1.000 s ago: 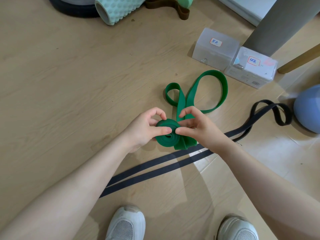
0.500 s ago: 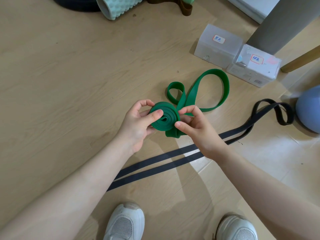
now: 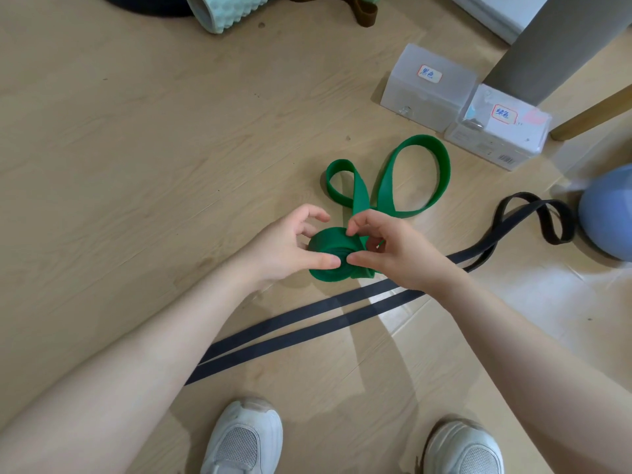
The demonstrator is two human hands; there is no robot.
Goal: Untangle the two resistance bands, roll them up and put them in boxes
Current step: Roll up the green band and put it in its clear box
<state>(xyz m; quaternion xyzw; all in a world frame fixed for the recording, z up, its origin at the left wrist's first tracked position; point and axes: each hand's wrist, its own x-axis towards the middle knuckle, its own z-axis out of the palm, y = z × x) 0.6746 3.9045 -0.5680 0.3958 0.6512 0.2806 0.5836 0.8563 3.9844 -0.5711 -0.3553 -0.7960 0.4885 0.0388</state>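
A green resistance band (image 3: 415, 172) lies on the wooden floor, partly wound into a coil at its near end. My left hand (image 3: 284, 244) pinches the coil from the left and my right hand (image 3: 396, 248) pinches it from the right, thumbs nearly meeting on its face. The unrolled part trails away in two loops. A black resistance band (image 3: 307, 319) stretches flat beneath my forearms and ends in loops at the right. Two translucent lidded boxes with handwritten labels stand at the back right, the left box (image 3: 427, 87) and the right box (image 3: 499, 128), both shut.
A blue ball (image 3: 607, 213) rests at the right edge. A mint foam roller (image 3: 229, 8), a dark ring and a brown band lie along the top edge. A grey post and a wooden leg stand behind the boxes. My two white shoes (image 3: 244, 439) are at the bottom.
The coil was lifted and turned half a second ago, then brought back down and toward me. It has grown slightly thicker, and the loose green loops have drawn closer.
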